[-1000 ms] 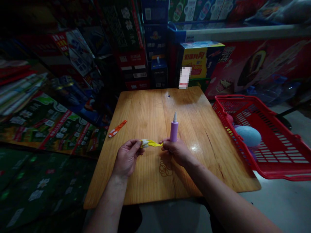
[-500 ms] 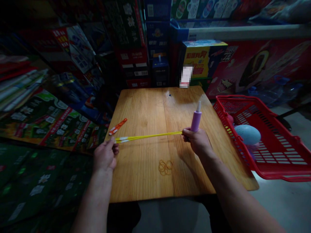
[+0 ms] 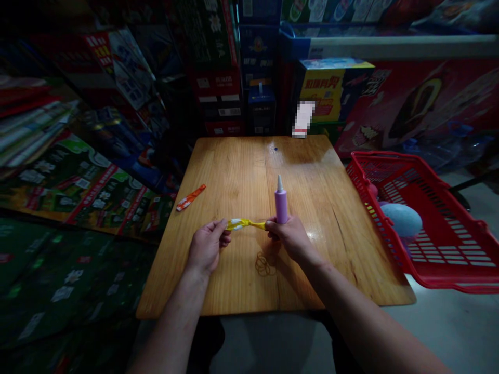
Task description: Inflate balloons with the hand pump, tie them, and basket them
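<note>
Two bare hands work over one wooden table (image 3: 234, 171), its boards smooth, straight-grained and glossy beyond the right hand. The left hand (image 3: 206, 246) has thumb and fingers pinched on one end of a yellow balloon (image 3: 238, 224), the only one of that colour: limp, thin rubber, patched with white. It spans the gap between the hands, its narrower end pinched by the right hand (image 3: 292, 236), whose curled fingers also grip one lilac pump (image 3: 280, 208). This is an upright plastic cylinder topped by a pale, tapering nozzle.

On the near side of the right hand, towards its left, lies one small heap of rubber bands (image 3: 263, 265), thin tan loops, several of them, overlapping too much to count. Beyond the left hand, towards its left, one orange balloon (image 3: 191, 198) lies flat and slender, mottled white.

Well to the right of the right hand stands one red basket (image 3: 440, 202) of slotted plastic. It holds one rounded, light blue balloon (image 3: 403, 219) with a matt skin, and pinkish and purplish shapes partly hidden by the slats.

Farthest from the hands, past the table's far edge, sits one yellow-and-blue cardboard carton (image 3: 323, 91), box-shaped and printed with red characters.
</note>
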The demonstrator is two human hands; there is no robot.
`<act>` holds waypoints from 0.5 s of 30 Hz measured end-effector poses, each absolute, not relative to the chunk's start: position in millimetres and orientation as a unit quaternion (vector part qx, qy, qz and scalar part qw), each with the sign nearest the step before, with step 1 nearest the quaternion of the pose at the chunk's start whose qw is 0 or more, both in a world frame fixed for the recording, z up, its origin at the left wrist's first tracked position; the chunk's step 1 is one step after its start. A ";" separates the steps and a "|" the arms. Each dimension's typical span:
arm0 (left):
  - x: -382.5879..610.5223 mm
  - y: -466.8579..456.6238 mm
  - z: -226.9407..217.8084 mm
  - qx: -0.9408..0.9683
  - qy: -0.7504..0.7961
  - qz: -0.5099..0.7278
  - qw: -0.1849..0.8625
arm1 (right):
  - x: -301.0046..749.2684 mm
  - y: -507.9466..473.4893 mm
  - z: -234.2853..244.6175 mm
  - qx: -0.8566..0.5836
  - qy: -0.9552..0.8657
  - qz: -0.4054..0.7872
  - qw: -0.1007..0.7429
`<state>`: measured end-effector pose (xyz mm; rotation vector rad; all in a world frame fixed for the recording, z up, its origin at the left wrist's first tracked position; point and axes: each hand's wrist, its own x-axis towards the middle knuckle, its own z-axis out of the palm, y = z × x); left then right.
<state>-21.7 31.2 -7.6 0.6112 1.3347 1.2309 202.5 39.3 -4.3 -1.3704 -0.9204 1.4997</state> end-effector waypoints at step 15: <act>17.3 19.5 -9.1 0.155 0.443 0.490 0.734 | 162.7 27.7 -3.7 -0.489 -0.455 0.629 0.398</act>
